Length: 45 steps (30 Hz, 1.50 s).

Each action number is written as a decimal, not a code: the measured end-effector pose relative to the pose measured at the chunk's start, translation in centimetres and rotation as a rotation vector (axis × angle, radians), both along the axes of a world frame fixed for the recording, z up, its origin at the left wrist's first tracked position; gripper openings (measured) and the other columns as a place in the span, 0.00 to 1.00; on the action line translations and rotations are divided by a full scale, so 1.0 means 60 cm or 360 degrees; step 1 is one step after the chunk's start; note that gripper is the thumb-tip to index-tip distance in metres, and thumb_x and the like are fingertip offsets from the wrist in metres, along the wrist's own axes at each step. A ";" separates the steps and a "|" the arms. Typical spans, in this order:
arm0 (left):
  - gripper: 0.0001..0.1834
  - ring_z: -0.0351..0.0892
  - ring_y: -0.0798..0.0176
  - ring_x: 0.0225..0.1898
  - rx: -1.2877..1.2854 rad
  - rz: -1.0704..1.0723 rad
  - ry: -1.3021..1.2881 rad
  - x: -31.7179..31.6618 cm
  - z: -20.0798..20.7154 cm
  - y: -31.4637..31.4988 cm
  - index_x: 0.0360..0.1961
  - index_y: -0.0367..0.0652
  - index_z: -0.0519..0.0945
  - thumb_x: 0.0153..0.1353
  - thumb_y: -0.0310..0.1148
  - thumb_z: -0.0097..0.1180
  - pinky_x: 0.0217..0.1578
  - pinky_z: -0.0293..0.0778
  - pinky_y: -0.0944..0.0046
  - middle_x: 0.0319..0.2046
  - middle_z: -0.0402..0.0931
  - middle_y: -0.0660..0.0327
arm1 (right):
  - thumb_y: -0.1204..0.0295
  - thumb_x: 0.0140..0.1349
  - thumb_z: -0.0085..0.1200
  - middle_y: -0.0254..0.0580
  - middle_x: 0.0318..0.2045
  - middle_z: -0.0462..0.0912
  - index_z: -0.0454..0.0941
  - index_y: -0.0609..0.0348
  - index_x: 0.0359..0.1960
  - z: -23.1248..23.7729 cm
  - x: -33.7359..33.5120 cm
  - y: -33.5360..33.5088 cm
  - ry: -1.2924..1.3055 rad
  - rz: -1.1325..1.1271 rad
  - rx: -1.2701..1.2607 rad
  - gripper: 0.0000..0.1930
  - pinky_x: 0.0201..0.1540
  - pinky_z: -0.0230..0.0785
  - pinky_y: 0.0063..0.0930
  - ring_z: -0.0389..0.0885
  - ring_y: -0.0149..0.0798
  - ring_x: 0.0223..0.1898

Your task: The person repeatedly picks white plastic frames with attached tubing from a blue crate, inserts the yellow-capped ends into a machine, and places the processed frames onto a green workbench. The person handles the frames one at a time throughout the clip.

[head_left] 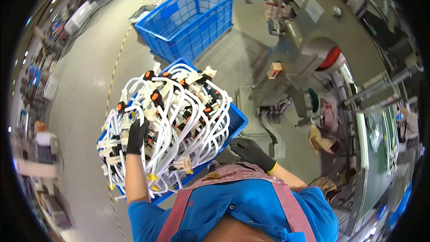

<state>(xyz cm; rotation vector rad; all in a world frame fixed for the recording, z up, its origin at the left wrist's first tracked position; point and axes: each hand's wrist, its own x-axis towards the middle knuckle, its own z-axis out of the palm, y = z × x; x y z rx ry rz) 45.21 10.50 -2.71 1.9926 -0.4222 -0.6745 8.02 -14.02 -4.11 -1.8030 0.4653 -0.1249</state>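
Note:
A blue crate is heaped with white bent hoses that carry black connectors, orange clips and cream-coloured end pieces. My left hand, in a black glove, reaches into the left part of the heap. Its thumb and fingers close around a white hose; the fingertips are partly lost among the tubes. Beside the crate's right rim is my right hand, in a dark glove with a yellow cuff. Its fingers point left, loosely bent and close to the rim, and I see nothing held in them.
Beyond the heap stands a large blue mesh-sided bin with nothing visible inside. A big grey machine with a round opening rises on the right, with a foot pedal unit on the floor. A yellow-black floor line runs along the left.

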 end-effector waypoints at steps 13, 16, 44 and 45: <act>0.19 0.77 0.47 0.24 -0.0289 -0.1079 -0.1155 -0.279 0.163 0.031 0.45 0.35 0.76 0.57 0.38 0.58 0.25 0.71 0.53 0.24 0.75 0.50 | 0.41 0.65 0.41 0.51 0.48 0.77 0.66 0.65 0.59 0.160 0.217 0.080 -0.0333 0.0307 0.1736 0.37 0.44 0.71 0.39 0.77 0.44 0.42; 0.22 0.77 0.49 0.24 -0.0401 -0.1149 -0.1277 -0.322 0.157 0.030 0.47 0.35 0.75 0.58 0.41 0.58 0.24 0.71 0.54 0.26 0.76 0.52 | 0.62 0.64 0.48 0.46 0.39 0.78 0.68 0.67 0.57 0.198 0.227 0.105 -0.0323 0.0147 0.1650 0.24 0.32 0.68 0.22 0.74 0.33 0.30; 0.19 0.60 0.77 0.14 -0.0888 -0.0013 -0.0320 -0.212 0.388 0.119 0.53 0.35 0.66 0.63 0.30 0.51 0.14 0.56 0.76 0.17 0.64 0.67 | 0.83 0.53 0.47 0.68 0.56 0.71 0.59 0.69 0.59 0.369 0.143 0.198 -0.0896 -0.0046 0.0817 0.28 0.58 0.69 0.42 0.75 0.54 0.56; 0.20 0.64 0.77 0.16 -0.1007 -0.0262 -0.0037 -0.228 0.389 0.098 0.54 0.38 0.64 0.62 0.28 0.51 0.15 0.59 0.75 0.20 0.68 0.66 | 0.83 0.53 0.48 0.68 0.57 0.69 0.59 0.70 0.60 0.366 0.151 0.199 -0.0904 -0.0067 0.0886 0.29 0.59 0.68 0.42 0.74 0.55 0.57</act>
